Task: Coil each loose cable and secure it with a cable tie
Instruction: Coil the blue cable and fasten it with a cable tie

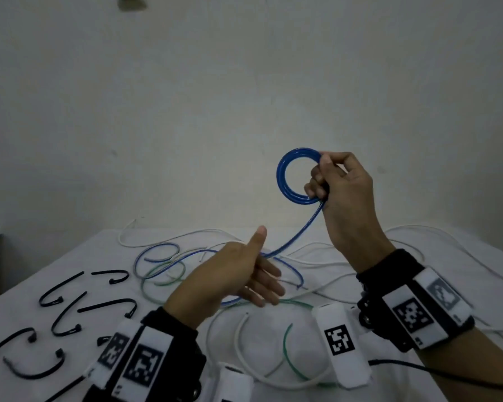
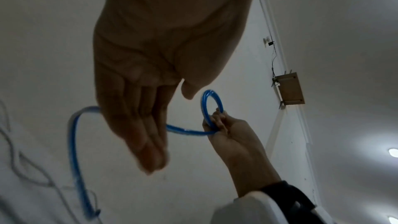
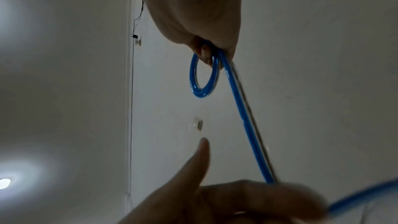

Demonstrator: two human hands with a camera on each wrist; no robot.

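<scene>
Our right hand point(image 1: 341, 184) grips the small round coil of shiny blue plastic cable point(image 1: 291, 175). Our left hand point(image 1: 238, 271) is open under the loose blue tail. We are mid-coiling, we think; next we wrap the tail round.

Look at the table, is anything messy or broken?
Messy, yes: white, green and blue cables lie tangled across the table. Nothing looks broken. The right hand holds a neat blue coil; black cable ties lie scattered.

You are working in what appears to be a plain indoor room set up as a workbench: bare white walls point(image 1: 244, 82), recessed ceiling lights point(image 2: 393, 152), a wall switch point(image 3: 198, 123), and a white-covered table point(image 1: 26, 291) strewn with cables point(image 1: 163, 274) and black cable ties point(image 1: 61, 288).
</scene>
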